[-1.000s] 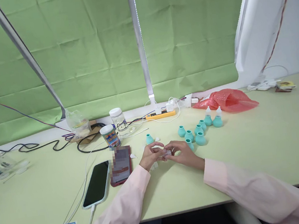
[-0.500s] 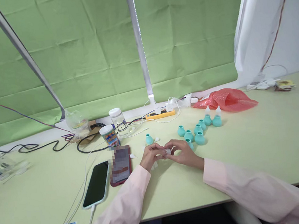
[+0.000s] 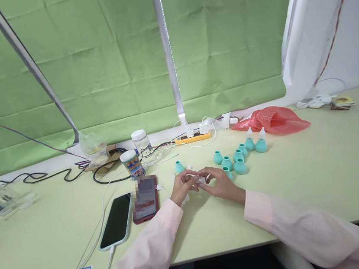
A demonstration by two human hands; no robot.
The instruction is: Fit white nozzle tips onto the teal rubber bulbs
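Note:
My left hand (image 3: 182,186) and my right hand (image 3: 221,183) meet over the middle of the table. The fingertips of both are closed around a small translucent white plastic piece (image 3: 201,179), partly hidden by the fingers. Just beyond my right hand stand several teal squeeze bulbs (image 3: 240,166) with open necks. Two teal bulbs farther back carry white nozzle tips (image 3: 262,133). One more teal bulb (image 3: 179,167) stands behind my left hand, near a small white piece (image 3: 188,167). A white cone-shaped tip (image 3: 160,187) lies left of my left hand.
Left of my hands lie a dark red phone (image 3: 145,199) and a phone on a charging cable (image 3: 116,221). Behind them stand a labelled jar (image 3: 132,164) and a clear jar (image 3: 143,147). A yellow power strip (image 3: 193,138) and a red plastic bag (image 3: 272,120) lie along the back.
My left hand has shifted slightly to the right and up, and its fingers have turned a little around the white piece. My right hand has barely moved.

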